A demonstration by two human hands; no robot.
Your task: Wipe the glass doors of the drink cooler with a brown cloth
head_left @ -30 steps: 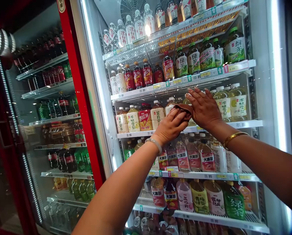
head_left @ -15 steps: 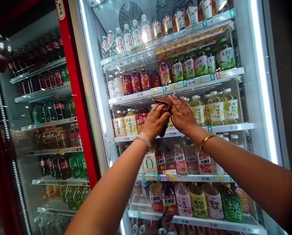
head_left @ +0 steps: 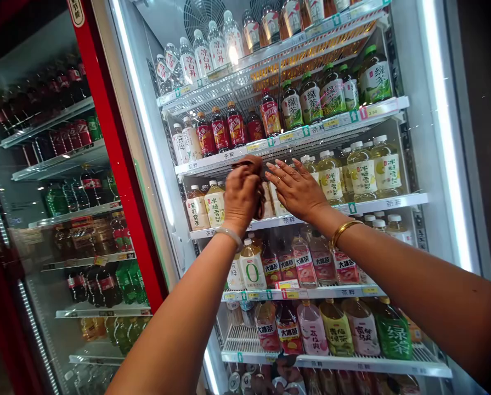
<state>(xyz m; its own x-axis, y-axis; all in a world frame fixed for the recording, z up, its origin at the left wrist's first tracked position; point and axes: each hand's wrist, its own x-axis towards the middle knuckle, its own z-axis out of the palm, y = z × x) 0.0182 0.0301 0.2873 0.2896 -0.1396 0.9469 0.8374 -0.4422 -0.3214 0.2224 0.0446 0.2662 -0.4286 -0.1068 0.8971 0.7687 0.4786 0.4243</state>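
Observation:
My left hand [head_left: 241, 202], with a pale bangle at its wrist, is closed on a crumpled brown cloth [head_left: 252, 161]. The cloth bunches out above the fingers and hangs below them, in front of the middle shelf. To its right, my right hand [head_left: 298, 189] is spread with fingers outstretched and holds nothing; a gold bangle circles that wrist. Both hands appear to be at the clear glass of a lit drinks cooler, with a gap between them. Behind them stand pear drink bottles [head_left: 331, 178], partly covered by the hands.
Shelves above and below hold rows of bottles, among them green tea [head_left: 291, 107], red-labelled tea [head_left: 236, 126] and clear water bottles [head_left: 204, 60]. A red upright frame [head_left: 117, 148] separates this cooler from another one on the left, stocked with dark and green bottles [head_left: 132, 280].
My left hand has moved left with the cloth, away from my right hand. My right hand has shifted slightly left, and the view has tilted a little.

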